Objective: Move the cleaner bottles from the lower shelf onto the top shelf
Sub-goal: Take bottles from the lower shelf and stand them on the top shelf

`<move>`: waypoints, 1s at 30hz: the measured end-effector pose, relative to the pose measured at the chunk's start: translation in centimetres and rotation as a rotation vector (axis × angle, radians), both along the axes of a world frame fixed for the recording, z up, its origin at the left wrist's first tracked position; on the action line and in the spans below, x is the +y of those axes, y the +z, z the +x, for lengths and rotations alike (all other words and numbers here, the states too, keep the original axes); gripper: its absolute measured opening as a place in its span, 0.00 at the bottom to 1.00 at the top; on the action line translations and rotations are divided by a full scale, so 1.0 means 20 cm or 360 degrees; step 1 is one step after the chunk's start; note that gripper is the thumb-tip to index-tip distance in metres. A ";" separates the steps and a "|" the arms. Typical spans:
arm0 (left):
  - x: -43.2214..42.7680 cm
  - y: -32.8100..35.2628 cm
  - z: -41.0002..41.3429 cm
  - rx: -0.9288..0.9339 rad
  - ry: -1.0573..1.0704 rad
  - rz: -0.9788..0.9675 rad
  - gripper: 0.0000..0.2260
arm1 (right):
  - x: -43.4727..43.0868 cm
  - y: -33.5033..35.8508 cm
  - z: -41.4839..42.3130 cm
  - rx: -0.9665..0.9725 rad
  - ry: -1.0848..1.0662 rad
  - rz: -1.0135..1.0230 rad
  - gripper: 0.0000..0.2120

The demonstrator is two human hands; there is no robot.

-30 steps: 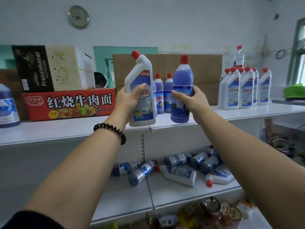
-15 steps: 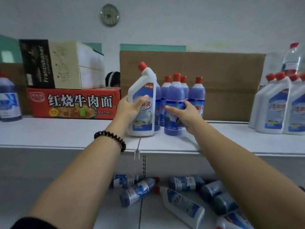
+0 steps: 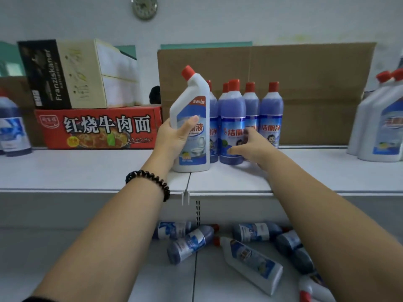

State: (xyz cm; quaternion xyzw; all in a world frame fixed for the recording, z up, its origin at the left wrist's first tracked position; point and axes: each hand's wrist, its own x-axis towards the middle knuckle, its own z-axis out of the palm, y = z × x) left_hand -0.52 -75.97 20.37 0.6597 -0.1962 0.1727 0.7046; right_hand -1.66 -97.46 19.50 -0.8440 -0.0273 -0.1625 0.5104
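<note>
White bottle [image 3: 193, 99] on top shelf [image 3: 87, 171] | left grip [image 3: 172, 137] clasps it | right grip [image 3: 250, 144] spread | wall clock [image 3: 144, 6]

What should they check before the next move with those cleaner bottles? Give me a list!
1. White bent-neck plastic bottle with red cap rests on the white top shelf: ok.
2. Left hand off it: not ok, it grips the bottle.
3. Front blue round bottle with red cap stands upright: ok.
4. Right hand clear of that blue bottle: cannot tell.
5. Lower shelf emptied: not ok, blue and white bottles lie there.
</note>
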 end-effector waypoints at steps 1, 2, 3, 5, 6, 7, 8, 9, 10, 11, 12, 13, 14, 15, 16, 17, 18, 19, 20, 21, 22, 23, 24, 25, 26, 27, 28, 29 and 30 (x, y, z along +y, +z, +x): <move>0.00 0.00 0.00 -0.0007 0.0001 -0.0010 0.14 | 0.01 0.00 0.00 -0.0005 -0.0016 -0.0013 0.30; 0.00 0.00 0.00 -0.0011 0.0004 -0.0019 0.14 | 0.01 0.00 0.01 -0.0005 -0.0031 -0.0030 0.30; 0.00 0.00 0.00 -0.0012 0.0006 -0.0026 0.14 | 0.02 0.01 0.01 -0.0004 -0.0046 -0.0040 0.30; 0.00 0.00 0.00 -0.0007 -0.0010 -0.0037 0.14 | 0.02 0.00 0.01 0.0005 -0.0063 -0.0051 0.30; 0.00 0.00 0.00 -0.0006 -0.0020 -0.0039 0.13 | 0.02 0.00 0.01 0.0011 -0.0066 -0.0063 0.30; 0.00 0.00 0.00 -0.0003 -0.0027 -0.0037 0.13 | 0.02 0.00 0.01 0.0019 -0.0069 -0.0076 0.30; 0.00 0.00 0.00 -0.0003 -0.0035 -0.0031 0.11 | 0.02 0.00 0.01 0.0029 -0.0072 -0.0084 0.30; 0.00 0.00 0.00 -0.0007 -0.0039 -0.0028 0.10 | 0.02 0.00 0.01 0.0036 -0.0071 -0.0083 0.30; 0.00 0.00 0.00 -0.0011 -0.0042 -0.0024 0.10 | 0.02 0.00 0.01 0.0043 -0.0066 -0.0079 0.30; 0.00 0.00 0.00 -0.0015 -0.0042 -0.0022 0.09 | 0.02 0.00 0.01 0.0048 -0.0060 -0.0079 0.30; 0.00 0.00 0.01 -0.0017 -0.0043 -0.0019 0.09 | 0.02 0.00 0.00 0.0051 -0.0058 -0.0090 0.30; 0.00 0.00 0.00 -0.0017 -0.0046 -0.0020 0.10 | 0.02 0.00 0.00 0.0044 -0.0060 -0.0110 0.30; 0.00 0.00 0.00 -0.0015 -0.0046 -0.0019 0.10 | 0.03 0.00 -0.01 0.0033 -0.0068 -0.0144 0.30; 0.00 0.00 0.00 -0.0015 -0.0043 -0.0017 0.10 | 0.03 0.00 -0.02 0.0029 -0.0079 -0.0182 0.30; 0.01 -0.01 0.00 -0.0018 -0.0040 -0.0015 0.11 | 0.04 0.01 -0.03 0.0042 -0.0091 -0.0226 0.28; 0.01 -0.01 0.00 -0.0017 -0.0036 -0.0012 0.11 | 0.04 0.01 -0.04 0.0074 -0.0114 -0.0288 0.25; 0.01 0.00 0.00 -0.0016 -0.0033 -0.0005 0.12 | 0.05 0.00 -0.04 0.0134 -0.0147 -0.0382 0.21; 0.01 0.00 0.00 -0.0016 -0.0033 0.0005 0.11 | 0.06 0.00 -0.05 0.0210 -0.0190 -0.0513 0.19; 0.01 0.00 0.00 -0.0017 -0.0035 0.0011 0.11 | 0.06 -0.01 -0.06 0.0277 -0.0235 -0.0694 0.19; 0.01 0.00 0.00 -0.0018 -0.0038 0.0011 0.11 | 0.07 -0.02 -0.06 0.0332 -0.0277 -0.0890 0.21; 0.01 0.00 0.00 -0.0017 -0.0039 0.0011 0.11 | 0.07 -0.03 -0.07 0.0381 -0.0317 -0.1066 0.23; 0.01 0.00 0.00 -0.0011 -0.0036 0.0012 0.11 | 0.07 -0.04 -0.08 0.0412 -0.0350 -0.1195 0.25; 0.00 0.00 0.00 0.0000 -0.0032 0.0011 0.12 | 0.06 -0.05 -0.09 0.0444 -0.0364 -0.1262 0.27; 0.00 0.00 -0.01 0.0011 -0.0031 0.0007 0.12 | 0.05 -0.05 -0.11 0.0463 -0.0366 -0.1297 0.27; 0.00 0.00 -0.01 0.0020 -0.0026 0.0004 0.13 | 0.04 -0.05 -0.14 0.0473 -0.0359 -0.1326 0.27; 0.00 0.00 -0.02 0.0026 -0.0024 0.0002 0.14 | 0.04 -0.05 -0.17 0.0476 -0.0348 -0.1355 0.26; 0.00 0.00 -0.02 0.0034 -0.0028 -0.0006 0.15 | 0.03 -0.05 -0.20 0.0476 -0.0338 -0.1378 0.25; 0.00 0.00 -0.03 0.0041 -0.0042 -0.0018 0.14 | 0.02 -0.05 -0.24 0.0477 -0.0330 -0.1393 0.24; 0.00 0.00 -0.04 0.0043 -0.0063 -0.0029 0.14 | 0.02 -0.04 -0.28 0.0473 -0.0319 -0.1395 0.23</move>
